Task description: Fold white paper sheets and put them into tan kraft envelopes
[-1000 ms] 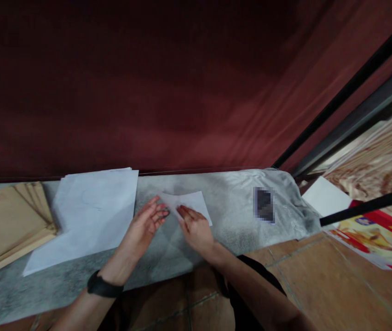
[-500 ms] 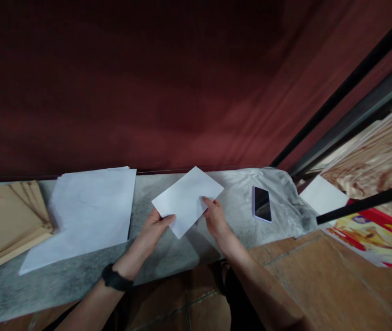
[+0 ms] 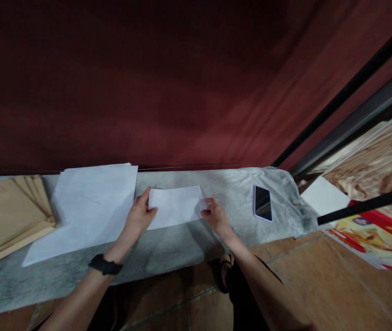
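Observation:
A small white sheet of paper (image 3: 176,206) is held between my two hands, low over the grey cloth-covered bench. My left hand (image 3: 140,214) grips its left edge, thumb on top and fingers behind. On the opposite edge my right hand (image 3: 216,217) pinches the paper between thumb and curled fingers. Left of the hands lie larger white sheets (image 3: 94,207) with faint marks on the top one. Several brown paper envelopes (image 3: 9,211) overlap those sheets' left side.
A phone (image 3: 262,203) with a pale purple edge lies on the grey cloth (image 3: 240,184) at right. Beyond stand dark bars (image 3: 351,96), a white card (image 3: 325,195) and a colourful box (image 3: 378,234). A dark red curtain (image 3: 182,92) hangs behind the bench. The floor is tiled (image 3: 320,280).
The small paper has turned from a diagonal pose to nearly level and come lower. My left hand has moved left and up along its edge; the right hand has shifted slightly.

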